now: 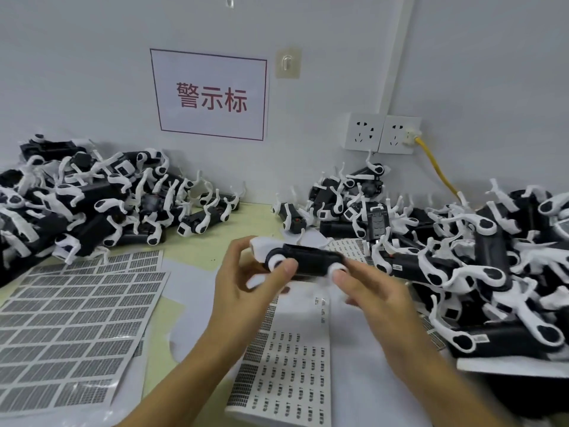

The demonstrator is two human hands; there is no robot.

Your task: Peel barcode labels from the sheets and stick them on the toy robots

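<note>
A black-and-white toy robot [311,259] is held up over the table between both hands. My left hand [246,291] pinches its left end, thumb on a white leg joint. My right hand [375,294] holds the right end with fingers under it and thumb on top. Below the hands lies a label sheet [292,365] with small printed labels. A larger stack of barcode label sheets [70,331] lies at the left. No label is visible on my fingers.
A heap of toy robots [92,204] fills the back left, another heap [462,260] covers the right side. A wall with a red-lettered sign [211,95], sockets [381,134] and a yellow cable [437,171] stands behind the table.
</note>
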